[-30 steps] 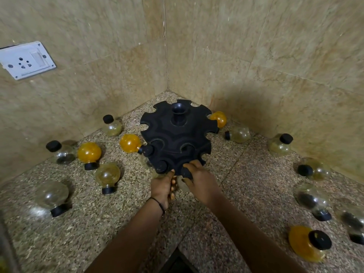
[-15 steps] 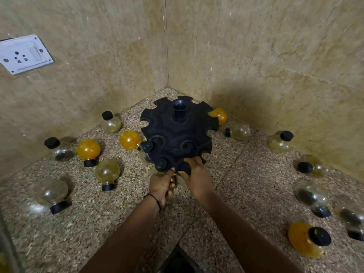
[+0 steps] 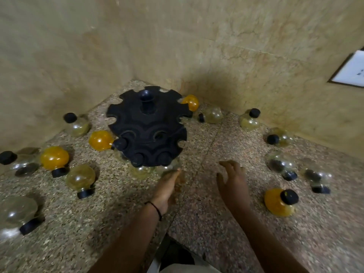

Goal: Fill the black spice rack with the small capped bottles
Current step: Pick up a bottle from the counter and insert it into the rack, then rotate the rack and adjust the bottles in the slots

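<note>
The black spice rack stands on the table near the corner of the walls. Only its near slots are filled: three black caps show there, with the glass bodies hanging below. The load is on one side, so I think a push can tip the rack. The loose bottles are round and can roll if knocked. Both hands are released and hold nothing: the left hand has straight fingers close to the front bottle, and the right hand is apart from the rack.
</note>
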